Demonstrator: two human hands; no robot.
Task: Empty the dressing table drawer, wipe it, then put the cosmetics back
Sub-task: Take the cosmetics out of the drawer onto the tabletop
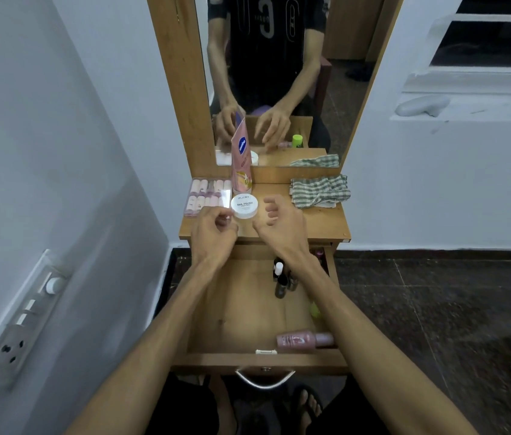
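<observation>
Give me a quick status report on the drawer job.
Left hand and right hand empty over tabletop. Drawer open, pink bottle and nail polish bottles still inside. Cloth untouched.

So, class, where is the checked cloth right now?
The checked cloth lies crumpled on the table top, right side, just below the mirror.

On the desk: one nail box, one white jar, one pink tube, one checked cloth. In the drawer: one pink bottle; a cluster of small bottles, number unclear.
</observation>
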